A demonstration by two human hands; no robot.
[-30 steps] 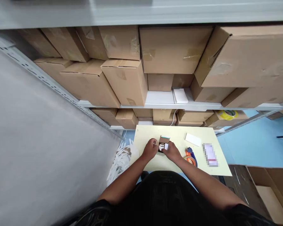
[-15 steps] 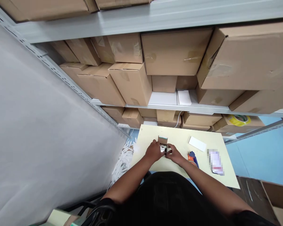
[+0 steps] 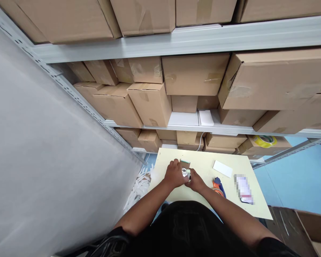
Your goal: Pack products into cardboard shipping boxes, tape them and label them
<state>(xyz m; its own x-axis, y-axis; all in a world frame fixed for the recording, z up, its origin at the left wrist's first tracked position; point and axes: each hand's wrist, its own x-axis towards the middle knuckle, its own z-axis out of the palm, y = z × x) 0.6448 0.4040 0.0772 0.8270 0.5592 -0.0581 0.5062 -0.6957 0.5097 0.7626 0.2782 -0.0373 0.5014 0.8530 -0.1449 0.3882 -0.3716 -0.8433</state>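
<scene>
Over the pale table (image 3: 203, 160), both hands meet at a small cardboard box with its flap (image 3: 185, 164) raised. My left hand (image 3: 173, 174) is closed around the box's left side. My right hand (image 3: 197, 181) is closed at its right and lower side, fingers bent against it. Between the hands shows a shiny round metal piece (image 3: 184, 172), whose kind I cannot make out. The fingers hide most of the box.
To the right on the table lie a white box (image 3: 222, 169), an orange and blue tape dispenser (image 3: 218, 188) and a blurred-out phone-like item (image 3: 244, 189). Shelves of cardboard boxes (image 3: 149, 105) stand beyond, with a yellow tape roll (image 3: 264, 141). A grey wall (image 3: 56, 160) rises at left.
The view has tilted up, showing more of the upper shelf. My right hand has closed in against the box, its fingers less spread, and the metal piece shows slightly higher between my hands.
</scene>
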